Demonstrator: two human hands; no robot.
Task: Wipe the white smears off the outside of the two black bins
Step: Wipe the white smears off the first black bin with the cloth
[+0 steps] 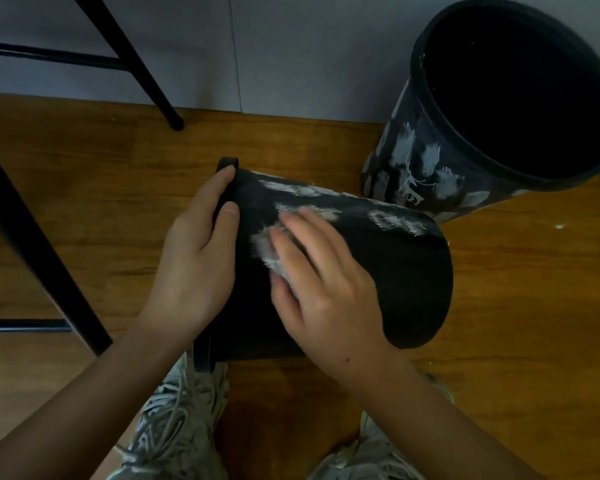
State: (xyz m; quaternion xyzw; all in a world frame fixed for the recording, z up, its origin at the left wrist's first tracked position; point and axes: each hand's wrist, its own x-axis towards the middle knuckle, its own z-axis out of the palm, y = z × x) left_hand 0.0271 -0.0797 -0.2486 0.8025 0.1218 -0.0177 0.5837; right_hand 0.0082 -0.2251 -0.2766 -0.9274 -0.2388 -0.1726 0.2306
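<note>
Stool legs [146,81] beside upright bin [430,161]

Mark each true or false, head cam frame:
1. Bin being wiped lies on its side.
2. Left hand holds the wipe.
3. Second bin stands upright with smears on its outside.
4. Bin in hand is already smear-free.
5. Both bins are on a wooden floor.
1. True. The bin on its side has its rim toward the person's left.
2. False. The left hand grips the rim; the right hand presses a whitish wipe on the wall.
3. True. The upright bin carries many white smears.
4. False. White smears remain along its upper wall.
5. True. Both are on the wooden floor.
</note>
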